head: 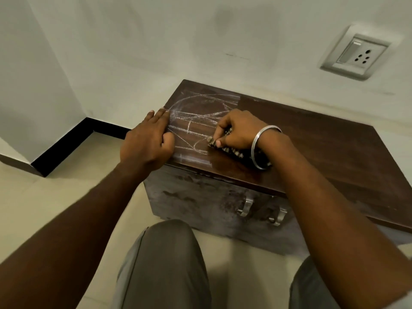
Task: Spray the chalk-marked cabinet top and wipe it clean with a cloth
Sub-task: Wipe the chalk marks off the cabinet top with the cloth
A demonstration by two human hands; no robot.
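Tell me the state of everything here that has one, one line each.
cabinet top: chalk-marked at left, bare at right.
right hand: grips the cloth.
cloth: bunched, lying on the top.
left hand: rests on the top's left edge.
cabinet front: shut.
wall socket: nothing plugged in.

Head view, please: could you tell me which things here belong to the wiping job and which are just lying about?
Job: cabinet top, chalk marks, cloth gripped by the right hand, left hand resting on the top's edge.
Not the job: wall socket, metal handles, bangle.
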